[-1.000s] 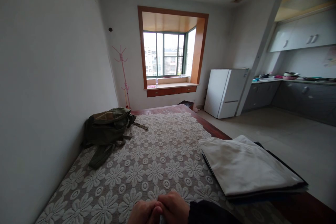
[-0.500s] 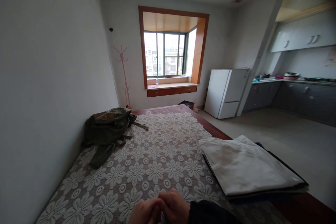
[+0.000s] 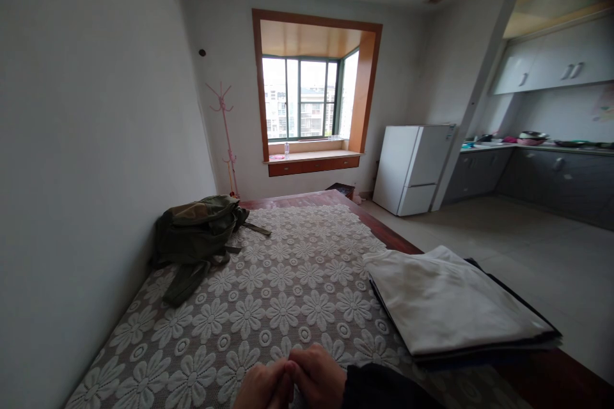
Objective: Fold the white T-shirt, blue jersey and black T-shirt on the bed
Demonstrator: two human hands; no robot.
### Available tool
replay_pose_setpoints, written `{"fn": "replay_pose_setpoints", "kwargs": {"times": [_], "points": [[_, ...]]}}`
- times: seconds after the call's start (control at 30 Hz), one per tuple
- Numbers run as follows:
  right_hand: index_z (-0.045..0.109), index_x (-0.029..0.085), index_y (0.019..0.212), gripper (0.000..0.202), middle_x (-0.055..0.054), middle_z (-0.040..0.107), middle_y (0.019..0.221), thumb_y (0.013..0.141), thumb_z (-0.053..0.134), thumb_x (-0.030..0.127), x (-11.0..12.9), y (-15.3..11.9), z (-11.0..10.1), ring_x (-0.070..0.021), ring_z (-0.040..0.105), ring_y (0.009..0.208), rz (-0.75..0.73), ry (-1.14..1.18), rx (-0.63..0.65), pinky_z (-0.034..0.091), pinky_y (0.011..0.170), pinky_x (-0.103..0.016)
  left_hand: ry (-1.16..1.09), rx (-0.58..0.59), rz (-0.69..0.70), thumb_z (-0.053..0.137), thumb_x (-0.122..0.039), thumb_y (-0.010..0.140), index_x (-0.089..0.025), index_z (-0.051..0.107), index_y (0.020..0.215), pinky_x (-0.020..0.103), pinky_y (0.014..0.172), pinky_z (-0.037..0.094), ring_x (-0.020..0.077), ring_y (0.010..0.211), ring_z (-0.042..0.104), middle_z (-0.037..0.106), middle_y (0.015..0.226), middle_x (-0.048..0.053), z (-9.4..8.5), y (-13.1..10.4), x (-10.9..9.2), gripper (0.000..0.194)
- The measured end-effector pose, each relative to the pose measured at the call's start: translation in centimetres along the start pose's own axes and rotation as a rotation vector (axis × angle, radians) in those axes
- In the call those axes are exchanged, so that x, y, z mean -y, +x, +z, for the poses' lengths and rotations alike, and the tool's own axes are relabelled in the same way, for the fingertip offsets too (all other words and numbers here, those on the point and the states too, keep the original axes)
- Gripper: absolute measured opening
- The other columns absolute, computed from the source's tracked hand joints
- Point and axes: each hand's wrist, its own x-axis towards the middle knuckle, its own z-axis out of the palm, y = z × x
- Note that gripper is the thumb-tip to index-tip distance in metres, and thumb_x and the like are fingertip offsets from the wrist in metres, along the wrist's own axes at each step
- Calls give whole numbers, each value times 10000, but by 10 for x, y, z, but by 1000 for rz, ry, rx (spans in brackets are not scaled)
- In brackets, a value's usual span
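Observation:
At the bottom edge, my left hand (image 3: 263, 386) and my right hand (image 3: 317, 376) touch each other, fingers curled and pressed together. Whether anything is between the fingers is hidden. Beneath them lies a flowered lace tablecloth (image 3: 283, 312) on a dark red table (image 3: 396, 238). A folded white garment (image 3: 455, 303) tops a stack of dark cloth, to the right of my right hand. The green backpack (image 3: 199, 230) lies at the left side of the table, against the wall, its straps spread on the lace.
Beyond the table stand a pink coat rack (image 3: 225, 131) and a white fridge (image 3: 410, 169). A window sill (image 3: 316, 156) holds a clear bottle (image 3: 286, 150). Grey kitchen cabinets (image 3: 551, 182) are at the right. The wall (image 3: 96, 140) borders the left side.

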Motion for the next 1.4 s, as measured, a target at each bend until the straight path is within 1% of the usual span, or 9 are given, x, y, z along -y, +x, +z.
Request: {"fn": "replay_pose_setpoints", "kwargs": {"times": [0.13, 0.23, 0.4, 0.6, 0.8, 0.97, 1.17, 1.4], "points": [[511, 211, 698, 655, -21, 607, 606, 1041, 158, 643, 2, 1, -1, -125, 514, 537, -10, -26, -1, 327, 555, -265, -23, -2, -1, 307, -596, 1029, -220, 611, 791, 224, 493, 363, 121, 465, 479, 555, 546, -9, -2, 1, -3, 539], [495, 211, 698, 651, -17, 601, 601, 1039, 152, 646, 4, 0, -2, -122, 508, 531, -14, -27, -8, 316, 549, -269, -46, 13, 1, 332, -569, 1033, -218, 600, 789, 224, 505, 359, 119, 486, 497, 556, 563, -10, -4, 2, -6, 504], [534, 208, 730, 639, -32, 652, 632, 1050, 175, 629, 4, 0, -3, -133, 565, 557, -17, -7, -7, 359, 562, -254, -46, -1, 10, 331, -565, 1035, -222, 577, 775, 227, 498, 349, 123, 489, 506, 550, 558, -9, -5, 3, -8, 496], [569, 202, 736, 649, -48, 719, 691, 1062, 185, 612, 5, 0, -4, -135, 648, 612, -19, 39, 13, 417, 593, -224, -19, 0, 3, 246, -604, 1037, -226, 586, 782, 226, 489, 358, 130, 480, 524, 559, 550, -2, -3, 2, -5, 569], [577, 206, 716, 662, -31, 707, 683, 1064, 206, 629, 9, 0, -5, -131, 651, 633, 10, 46, 4, 433, 623, -223, 1, 15, -14, 212, -627, 1031, -229, 605, 797, 230, 503, 375, 139, 489, 535, 580, 564, 10, -4, 1, -6, 606], [586, 208, 704, 670, -20, 668, 639, 1047, 240, 668, 9, -1, -5, -134, 626, 625, 30, 61, 2, 436, 637, -228, -8, 10, -18, 251, -638, 1022, -227, 622, 807, 233, 510, 389, 146, 502, 556, 604, 576, 19, -4, 1, -6, 594], [605, 203, 720, 655, -22, 661, 639, 1060, 245, 631, 7, -1, -5, -133, 609, 611, 26, 53, 11, 428, 634, -233, 4, -15, -3, 249, -591, 1042, -220, 615, 809, 234, 517, 379, 141, 512, 549, 618, 597, 20, -4, 0, -8, 572], [604, 197, 722, 647, -24, 668, 656, 1071, 241, 604, 8, -2, -5, -128, 601, 612, 40, 7, 10, 421, 645, -233, 5, 8, -15, 268, -585, 1042, -216, 614, 821, 238, 522, 373, 142, 515, 545, 626, 607, 22, -3, 1, -5, 552]]}}
